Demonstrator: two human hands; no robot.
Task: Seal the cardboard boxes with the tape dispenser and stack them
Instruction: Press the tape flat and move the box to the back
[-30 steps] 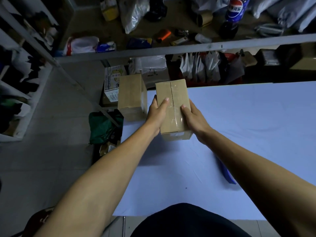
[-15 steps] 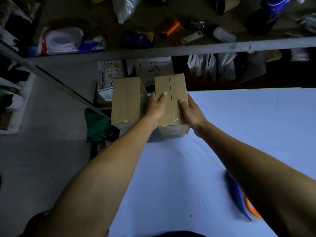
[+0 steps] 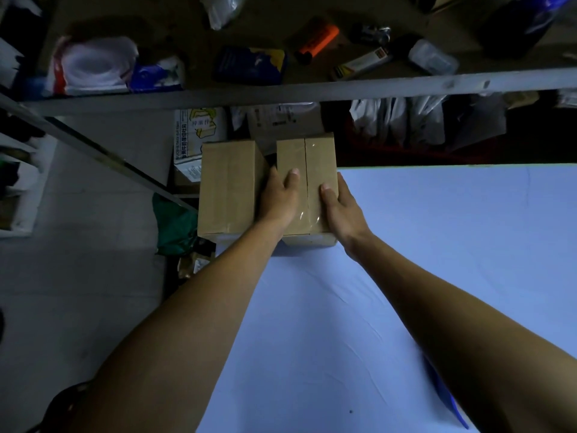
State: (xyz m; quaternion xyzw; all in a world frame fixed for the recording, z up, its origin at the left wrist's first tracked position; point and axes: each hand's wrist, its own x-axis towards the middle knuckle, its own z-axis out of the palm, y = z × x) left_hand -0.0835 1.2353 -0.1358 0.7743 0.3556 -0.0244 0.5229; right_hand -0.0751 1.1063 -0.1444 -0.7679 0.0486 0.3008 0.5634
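Note:
A sealed cardboard box with clear tape along its top seam is at the far left corner of the white table. My left hand grips its left side, thumb on top. My right hand grips its right side, thumb on the lid. A second sealed cardboard box stands just to the left, at the table's corner, close to the held box with my left hand between them. A blue edge of the tape dispenser shows under my right forearm; the rest is hidden.
A grey shelf rail runs across above the table, with bottles, bags and an orange can on the shelf behind it. Printed cartons and a green bag sit on the floor left of the table.
Both hands have carried the taped box forward and left, close beside the other box. The view has tilted down and moved nearer.

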